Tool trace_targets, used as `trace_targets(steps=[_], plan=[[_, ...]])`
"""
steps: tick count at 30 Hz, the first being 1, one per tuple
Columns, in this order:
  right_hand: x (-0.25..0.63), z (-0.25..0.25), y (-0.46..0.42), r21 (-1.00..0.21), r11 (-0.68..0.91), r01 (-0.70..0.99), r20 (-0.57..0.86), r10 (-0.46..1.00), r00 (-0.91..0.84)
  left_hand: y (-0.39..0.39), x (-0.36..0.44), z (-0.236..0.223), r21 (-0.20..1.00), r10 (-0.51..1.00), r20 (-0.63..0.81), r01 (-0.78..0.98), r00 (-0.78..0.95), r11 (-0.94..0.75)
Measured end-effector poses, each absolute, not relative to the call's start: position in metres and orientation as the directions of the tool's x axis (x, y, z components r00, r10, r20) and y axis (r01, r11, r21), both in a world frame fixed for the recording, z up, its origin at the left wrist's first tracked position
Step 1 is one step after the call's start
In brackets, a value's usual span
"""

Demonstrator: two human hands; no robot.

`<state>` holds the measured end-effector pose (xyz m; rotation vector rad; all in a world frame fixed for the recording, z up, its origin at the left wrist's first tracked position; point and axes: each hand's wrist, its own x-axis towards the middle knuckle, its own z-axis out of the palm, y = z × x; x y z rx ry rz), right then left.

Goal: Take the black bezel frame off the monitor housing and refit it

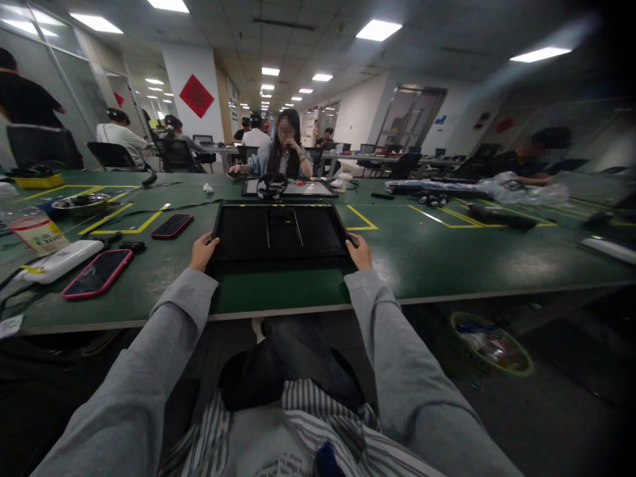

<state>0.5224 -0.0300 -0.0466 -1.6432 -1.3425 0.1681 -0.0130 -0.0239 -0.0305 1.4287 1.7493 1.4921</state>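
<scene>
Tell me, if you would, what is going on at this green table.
A person in grey sleeves is holding a flat black panel by its sides, left grip on one edge and right grip on the other. It is over the green table; whether it touches the top is unclear. A pink-edged phone lies to the left. Across the table, another person sits facing this way.
</scene>
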Motion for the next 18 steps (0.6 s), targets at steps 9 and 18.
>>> trace_targets(steps=[9, 18], plan=[[0.53, -0.0561, -0.0182, -0.776, 0.094, 0.624, 0.437, 0.793, 0.424, -0.0217, -0.0134, -0.0356, 0.914, 0.887, 0.227, 0.403, -0.401, -0.052], [0.5271, -0.0524, -0.0235, -0.742, 0.133, 0.657, 0.483, 0.785, 0.387, -0.0224, -0.0179, -0.0407, 0.861, 0.864, 0.306, 0.503, -0.399, -0.072]])
